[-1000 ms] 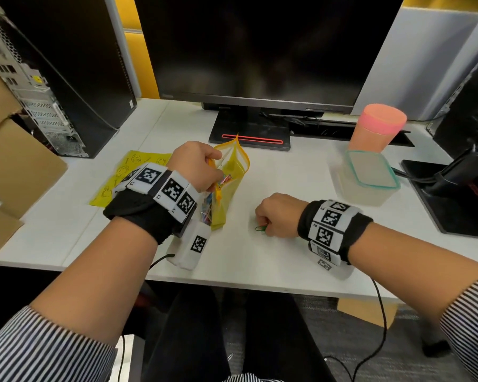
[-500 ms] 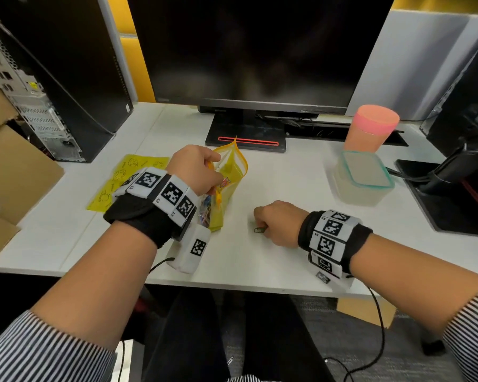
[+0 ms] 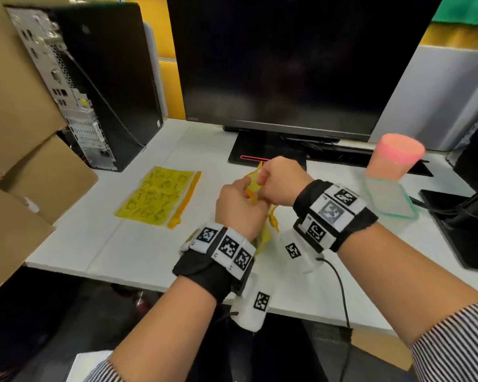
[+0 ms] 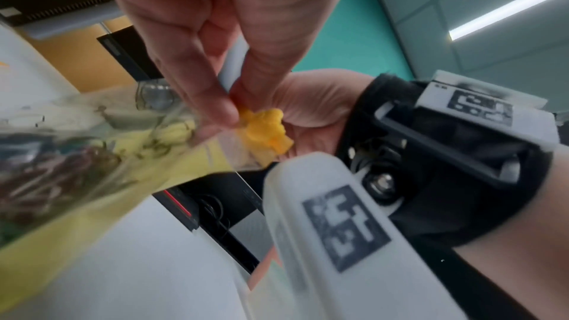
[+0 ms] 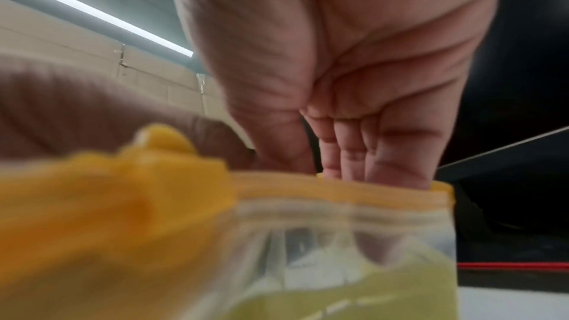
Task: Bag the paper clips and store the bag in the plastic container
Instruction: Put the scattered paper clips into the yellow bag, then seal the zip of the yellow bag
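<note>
A yellow zip bag (image 3: 264,238) hangs upright between my two hands above the desk's front middle. My left hand (image 3: 246,190) pinches its crumpled orange zip strip (image 4: 264,125) between thumb and finger. Coloured paper clips (image 4: 46,179) show blurred through the bag wall (image 4: 172,169). My right hand (image 3: 262,177) is at the bag's mouth, its fingers (image 5: 369,155) tucked behind the orange rim (image 5: 338,186), one tip showing through the clear band. Any clip in those fingers is hidden. The plastic container (image 3: 389,202) with a teal-edged lid stands to the right.
A second yellow bag (image 3: 158,197) lies flat on the desk to the left. A pink cup (image 3: 398,158) stands behind the container. The monitor stand (image 3: 260,153), a computer tower (image 3: 94,86) and cardboard boxes (image 3: 25,161) border the white desk (image 3: 122,244).
My right hand has left the desk, where it was curled over a green clip, and risen to the bag's mouth. The left hand has kept hold of the bag.
</note>
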